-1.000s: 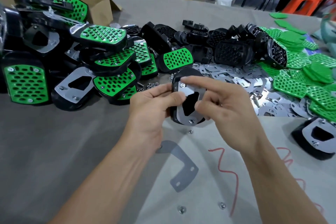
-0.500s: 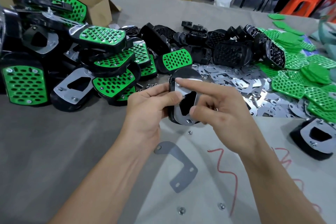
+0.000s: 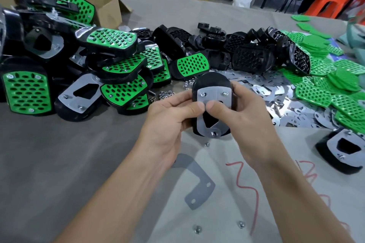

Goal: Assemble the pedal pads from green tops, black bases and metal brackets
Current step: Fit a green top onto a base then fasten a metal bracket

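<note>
Thumbs [image 3: 213, 107] cover bracket [image 3: 214, 93]; nuts [image 3: 165, 94], apparently, lie behind.

Left hand [image 3: 167, 118], right hand [image 3: 245, 124]: two; held pad [image 3: 212, 84]: one.

Matt black plastic base [image 3: 209, 82], brushed metal bracket [image 3: 214, 94], grey cloth table [image 3: 59, 154]

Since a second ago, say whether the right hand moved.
Yes: against the loose flat bracket, the right hand drew its index finger rightward off the plate to the pad edge.
</note>
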Tool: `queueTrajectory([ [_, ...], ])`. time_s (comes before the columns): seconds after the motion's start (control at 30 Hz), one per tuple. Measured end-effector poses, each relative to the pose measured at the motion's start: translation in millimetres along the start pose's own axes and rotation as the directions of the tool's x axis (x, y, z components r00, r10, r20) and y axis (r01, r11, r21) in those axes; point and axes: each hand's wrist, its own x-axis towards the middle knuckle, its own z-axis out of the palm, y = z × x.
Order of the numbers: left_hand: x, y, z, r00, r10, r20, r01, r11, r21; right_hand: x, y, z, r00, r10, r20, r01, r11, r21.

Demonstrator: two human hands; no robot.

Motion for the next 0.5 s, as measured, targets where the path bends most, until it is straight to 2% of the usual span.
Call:
queueTrajectory([
  [0.1, -5.3, -1.0, -0.1, 0.998, 0.069, 0.011, -0.070, 0.995, 0.075, -1.6, -1.6, 1.6, 0.994, 0.097, 0.059, -0.107, 0.971, 0.213],
  [0.23, -3.2, -0.5, -4.9, 0.974, 0.226, -0.026, -0.189, 0.868, 0.459, -1.9, -1.3, -3.7, 0.958, 0.258, 0.122, -0.283, 0.910, 0.302],
  [0.3, -0.5, 1.6, -6.4, 0.982, 0.190, -0.012, -0.164, 0.873, 0.459, -0.5, -1.7, -7.3, 0.942, 0.304, 0.141, -0.332, 0.901, 0.278],
  [0.37, -2.8, 0.9, -2.9, 0.991, 0.106, 0.081, -0.130, 0.909, 0.397, -1.7, -4.2, -13.0, 0.931, 0.338, 0.138, -0.362, 0.905, 0.223],
  [0.4, -4.8, 0.4, -0.6, 0.989, 0.095, 0.111, -0.134, 0.894, 0.428, -3.0, -6.1, -17.0, 0.926, 0.358, 0.118, -0.375, 0.906, 0.198],
  [0.5, -8.9, -4.2, 4.1, 0.982, 0.170, 0.081, -0.181, 0.741, 0.646, -12.6, -8.0, -29.0, 0.914, 0.404, -0.018, -0.398, 0.906, 0.145],
])
